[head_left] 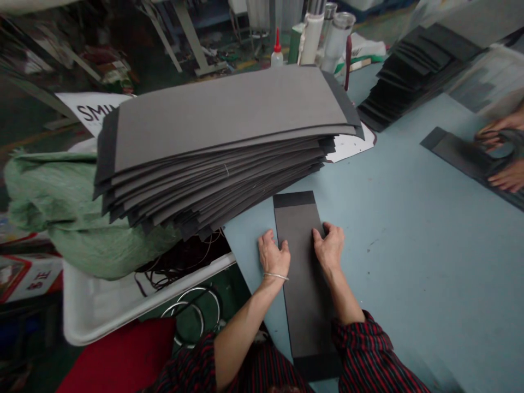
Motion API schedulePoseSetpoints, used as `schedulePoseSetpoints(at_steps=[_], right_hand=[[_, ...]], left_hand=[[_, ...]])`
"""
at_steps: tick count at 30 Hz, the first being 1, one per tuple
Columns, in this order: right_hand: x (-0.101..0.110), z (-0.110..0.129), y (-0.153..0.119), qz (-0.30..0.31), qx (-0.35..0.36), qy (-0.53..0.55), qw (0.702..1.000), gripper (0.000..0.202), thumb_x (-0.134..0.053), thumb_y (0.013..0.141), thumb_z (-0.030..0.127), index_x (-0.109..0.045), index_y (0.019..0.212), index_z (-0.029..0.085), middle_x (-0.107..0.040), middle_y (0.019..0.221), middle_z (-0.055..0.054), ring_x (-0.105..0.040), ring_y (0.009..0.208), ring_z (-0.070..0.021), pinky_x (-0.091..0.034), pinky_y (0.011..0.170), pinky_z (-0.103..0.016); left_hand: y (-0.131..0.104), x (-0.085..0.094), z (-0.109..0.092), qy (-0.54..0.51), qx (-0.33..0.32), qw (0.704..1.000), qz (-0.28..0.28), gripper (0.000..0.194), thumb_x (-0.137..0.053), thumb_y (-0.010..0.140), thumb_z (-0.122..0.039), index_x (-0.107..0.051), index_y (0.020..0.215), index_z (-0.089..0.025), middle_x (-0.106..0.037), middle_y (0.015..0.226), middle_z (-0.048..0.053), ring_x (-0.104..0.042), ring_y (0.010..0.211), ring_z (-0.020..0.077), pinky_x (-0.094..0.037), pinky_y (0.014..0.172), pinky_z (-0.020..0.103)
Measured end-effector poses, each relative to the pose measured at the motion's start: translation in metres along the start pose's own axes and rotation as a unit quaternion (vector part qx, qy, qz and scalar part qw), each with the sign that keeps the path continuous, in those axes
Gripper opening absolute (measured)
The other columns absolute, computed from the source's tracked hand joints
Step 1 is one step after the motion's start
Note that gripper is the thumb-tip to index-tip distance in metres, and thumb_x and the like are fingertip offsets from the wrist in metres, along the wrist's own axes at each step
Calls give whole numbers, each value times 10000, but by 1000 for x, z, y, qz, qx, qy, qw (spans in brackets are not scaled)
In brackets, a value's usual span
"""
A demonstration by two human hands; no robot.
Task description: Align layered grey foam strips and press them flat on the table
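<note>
A long grey panel (301, 262) with black end strips lies flat on the blue-grey table, running away from my body. My left hand (275, 255), with a bracelet at the wrist, rests at its left edge. The thumb touches the panel, and the fingers are apart on the table beside it. At the right edge sits my right hand (329, 245), its thumb against the panel and its fingers bent but spread from the thumb. Neither hand is wrapped round the panel. Beyond them rises a tall fanned stack of similar grey panels (233, 109).
At right, a co-worker's hands (507, 147) handle another dark panel (458, 150). A pile of dark pieces (417, 65) stands at the back right, and a red-capped bottle (277, 52) behind the stack. Left of the table edge are a white tub (82, 311) and a green sack (61, 207).
</note>
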State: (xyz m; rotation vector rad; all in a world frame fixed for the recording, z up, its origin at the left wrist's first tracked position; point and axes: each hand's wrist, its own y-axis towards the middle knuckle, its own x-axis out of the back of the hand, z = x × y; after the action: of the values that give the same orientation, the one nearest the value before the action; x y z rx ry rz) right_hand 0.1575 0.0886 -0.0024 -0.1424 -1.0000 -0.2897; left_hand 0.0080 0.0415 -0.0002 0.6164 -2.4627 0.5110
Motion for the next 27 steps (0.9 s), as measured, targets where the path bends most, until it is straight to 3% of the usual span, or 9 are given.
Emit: schedulePoseSetpoints(at_steps=[4,8,12,17,19,21,24,27], right_hand=[[-8,7,26,-4,23,18,1000,419,-513,803,342,-583,1143,106,-572,1009,-148,-484,971,-270,-386,890,-449],[-17,19,44,5,-2,4,1000,334,-545,789,326,-636,1061,154,-567,1018,-125,-472,993,-279,-359,884,-481],[-20,27,48,13,-3,-14,1000,293,-566,794,279,-639,1044,145,-556,1064,-132,-462,1036,-283,-354,897,-485],[-6,19,30,57,54,-4,997,433,-621,763,223,-572,1174,97,-543,1113,-153,-475,1051,-266,-387,937,-431],[9,3,8,74,62,18,995,470,-635,753,237,-549,1191,89,-548,1099,-149,-496,1026,-252,-409,931,-412],[28,-20,-24,76,36,31,996,480,-631,760,280,-539,1195,101,-555,1071,-139,-523,977,-241,-437,902,-412],[56,-52,-80,73,-19,26,997,489,-634,760,343,-547,1186,117,-562,1029,-123,-549,902,-229,-469,848,-405],[69,-63,-126,75,-58,-7,995,420,-625,767,350,-590,1123,131,-573,959,-99,-546,859,-220,-476,822,-391]], left_hand=[[43,-5,-4,17,-65,998,-1,417,-592,789,-123,-511,1198,-142,-561,1056,111,-591,929,187,-471,897,348],[78,-11,-3,35,-87,995,24,314,-669,753,-154,-614,1062,-183,-604,931,53,-605,787,150,-486,815,299],[90,-15,-1,44,-73,996,35,277,-716,715,-162,-637,979,-187,-624,854,22,-597,721,127,-480,787,279],[90,-10,-3,36,-68,995,67,357,-691,743,-153,-599,1088,-149,-649,921,58,-620,799,144,-482,832,301],[77,0,0,-8,-41,994,98,432,-670,761,-135,-546,1175,-122,-655,996,92,-633,832,144,-496,835,296],[50,15,11,-56,15,989,139,451,-655,774,-126,-518,1203,-113,-654,1048,115,-644,870,146,-508,847,296],[-15,41,32,-80,82,972,207,336,-645,780,-125,-570,1108,-118,-684,966,105,-666,847,155,-532,833,311],[-78,58,46,-81,128,955,255,261,-634,775,-94,-612,1033,-126,-705,914,100,-682,812,159,-550,809,312]])
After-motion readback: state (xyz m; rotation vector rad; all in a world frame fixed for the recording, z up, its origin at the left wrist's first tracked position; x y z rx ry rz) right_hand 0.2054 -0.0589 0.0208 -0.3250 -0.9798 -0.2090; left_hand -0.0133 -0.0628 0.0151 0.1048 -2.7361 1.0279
